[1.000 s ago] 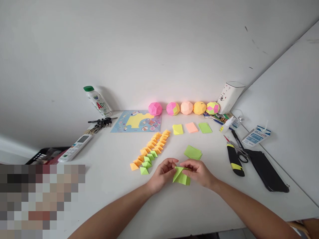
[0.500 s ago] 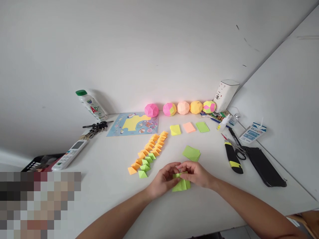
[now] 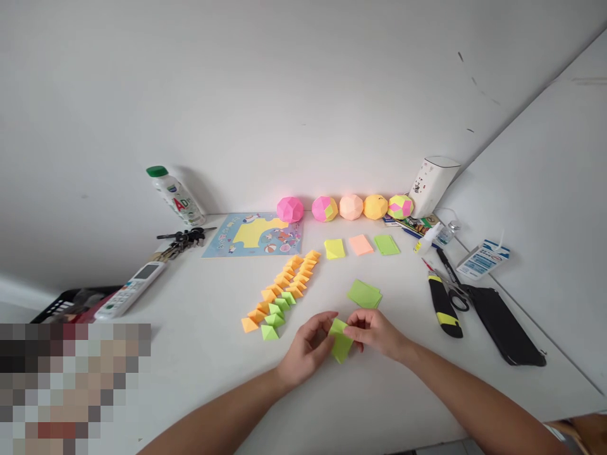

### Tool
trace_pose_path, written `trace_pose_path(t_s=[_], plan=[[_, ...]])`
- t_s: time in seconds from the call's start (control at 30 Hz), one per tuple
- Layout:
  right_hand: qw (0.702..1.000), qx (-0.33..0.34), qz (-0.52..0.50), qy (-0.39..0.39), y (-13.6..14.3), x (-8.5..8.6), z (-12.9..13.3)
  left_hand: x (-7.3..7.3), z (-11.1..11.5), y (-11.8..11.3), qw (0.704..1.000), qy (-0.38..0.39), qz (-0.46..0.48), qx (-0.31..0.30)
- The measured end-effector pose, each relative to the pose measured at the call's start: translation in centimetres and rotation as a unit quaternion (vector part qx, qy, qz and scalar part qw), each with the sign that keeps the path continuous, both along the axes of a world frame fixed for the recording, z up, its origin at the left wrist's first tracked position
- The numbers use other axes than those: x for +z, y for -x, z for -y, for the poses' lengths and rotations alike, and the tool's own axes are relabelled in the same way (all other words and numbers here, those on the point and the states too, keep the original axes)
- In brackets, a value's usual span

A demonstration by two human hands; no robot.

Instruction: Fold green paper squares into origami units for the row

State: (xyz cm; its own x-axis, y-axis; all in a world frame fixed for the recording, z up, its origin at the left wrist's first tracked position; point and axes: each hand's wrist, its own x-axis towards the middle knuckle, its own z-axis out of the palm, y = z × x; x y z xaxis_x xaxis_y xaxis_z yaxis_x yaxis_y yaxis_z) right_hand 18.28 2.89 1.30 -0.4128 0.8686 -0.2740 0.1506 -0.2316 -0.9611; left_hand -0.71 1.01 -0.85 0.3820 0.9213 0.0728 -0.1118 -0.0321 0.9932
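Observation:
Between my two hands is a green paper square [image 3: 341, 346], partly folded and held above the white table. My left hand [image 3: 307, 349] pinches its left edge between thumb and fingers. The thumb and fingers of my right hand [image 3: 376, 333] close on its upper right side. Just beyond lies a small stack of green paper sheets [image 3: 364, 294]. To the left, folded orange paper pieces [image 3: 283, 278] and several folded green paper pieces [image 3: 275, 315] stand in slanting rows. Part of the held paper is hidden by my fingers.
Along the wall sit faceted paper balls [image 3: 351, 207]. Yellow [image 3: 334, 248], peach and green sheet stacks lie before them. On the right are a glue bottle [image 3: 427, 239], a utility knife [image 3: 444, 305], scissors [image 3: 458, 300] and a black pouch [image 3: 503, 325]. A remote [image 3: 131, 291] and a bottle [image 3: 177, 199] stand left.
The green paper has turned in my hands and now looks narrower, standing at a slant. My right fingers have shifted to its upper right side. The view has moved slightly.

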Motion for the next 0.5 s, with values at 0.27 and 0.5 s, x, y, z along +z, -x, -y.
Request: trace_pose_path(t_s=[0.27, 0.5], plan=[[1.000, 0.014, -0.012, -0.013, 0.08, -0.18, 0.19, 0.25, -0.01, -0.08, 0.981, -0.166, -0.104, 0.009], [0.999, 0.007, -0.009, -0.042, -0.05, -0.25, 0.16, 0.19, -0.15, 0.01, 0.986, -0.146, -0.073, 0.029]])
